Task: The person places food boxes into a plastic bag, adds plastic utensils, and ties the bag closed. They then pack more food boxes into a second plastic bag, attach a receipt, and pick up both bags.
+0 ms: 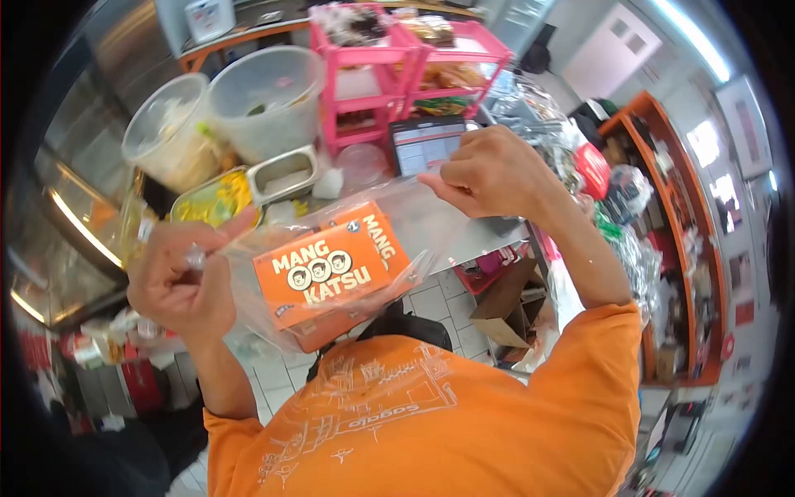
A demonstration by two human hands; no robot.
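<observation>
I logged: one bag [426, 222], likely slippery, best held by its rim; boxes [331, 269], stiffish; left hand [184, 290], clamped on bag; right hand [494, 172], curled, grip unclear.

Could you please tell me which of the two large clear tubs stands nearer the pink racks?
The right-hand tub, right beside the pink racks; the other tub stands farther left, above the left hand in view.

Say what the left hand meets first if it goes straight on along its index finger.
Probably the steel container, just past the clear bag that the left hand holds. Depth is unclear; it may pass above.
</observation>
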